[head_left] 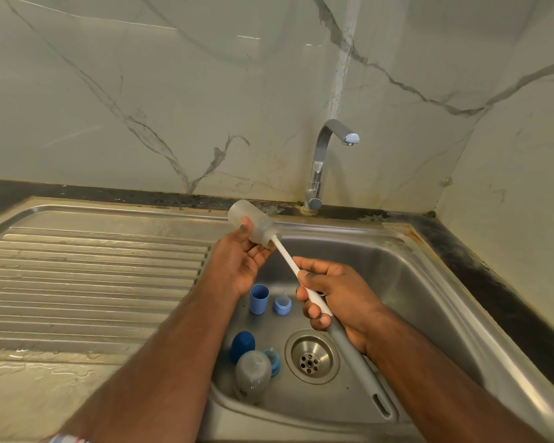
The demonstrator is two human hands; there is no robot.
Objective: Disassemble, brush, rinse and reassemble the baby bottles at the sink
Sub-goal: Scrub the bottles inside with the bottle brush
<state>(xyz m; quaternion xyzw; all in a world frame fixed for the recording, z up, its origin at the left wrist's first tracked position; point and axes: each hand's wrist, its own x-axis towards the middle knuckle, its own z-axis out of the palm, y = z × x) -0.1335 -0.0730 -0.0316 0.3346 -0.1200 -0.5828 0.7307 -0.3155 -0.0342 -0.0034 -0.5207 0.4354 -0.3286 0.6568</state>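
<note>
Marble-veined wall panels (173, 91) are rising behind a stainless steel sink (429, 298) with a ribbed drainboard (93, 282) at its left and a chrome tap (320, 161) at its back edge; no water is showing at the spout. Above the basin, the left hand (240, 263) is curling its fingers and thumb round a clear, slightly frosted bottle body (253, 222), which is lying tilted with its base pointing up and left and its open neck down and right. The right hand (336, 298) is gripping a bottle brush handle (304, 282), white along the thin shaft and grey at the thicker end; the shaft is entering the bottle's neck, so the brush head is sitting inside, dimly seen through the plastic. On the basin floor, left of the drain (311, 356), the other parts are lying apart: a light blue cap (259, 298) standing open end up, a light blue collar with teat (282, 305) just beside it, a dark blue cap (242, 345) dome up, a second clear bottle body (252, 375) below it, and another blue collar with teat (273, 359) touching that bottle's right side.
</note>
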